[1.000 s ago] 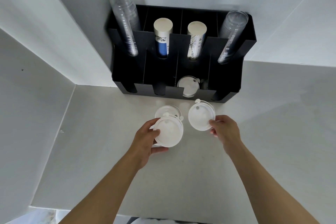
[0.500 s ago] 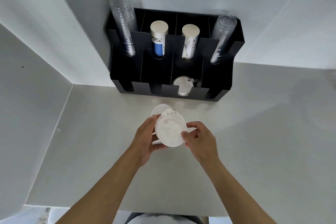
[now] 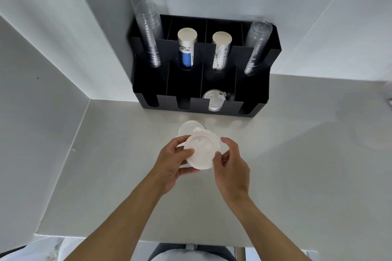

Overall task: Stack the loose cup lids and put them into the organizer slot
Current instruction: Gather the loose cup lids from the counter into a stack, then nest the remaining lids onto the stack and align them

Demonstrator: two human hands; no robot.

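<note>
Since a second ago the right hand (image 3: 232, 167) has brought its round white plastic lid (image 3: 202, 150) onto the left hand (image 3: 171, 162)'s, both sets of fingers curled around the rims to align them, another lid (image 3: 189, 127) lying at eleven o'clock.

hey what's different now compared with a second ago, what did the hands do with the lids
The right hand carried its lid leftward from beside the other and brought it onto the lid in the left hand, so both hands now hold one stack of lids together. One loose lid on the counter behind them stayed put. The lid in the black organizer and the cup stacks look unchanged.
</note>
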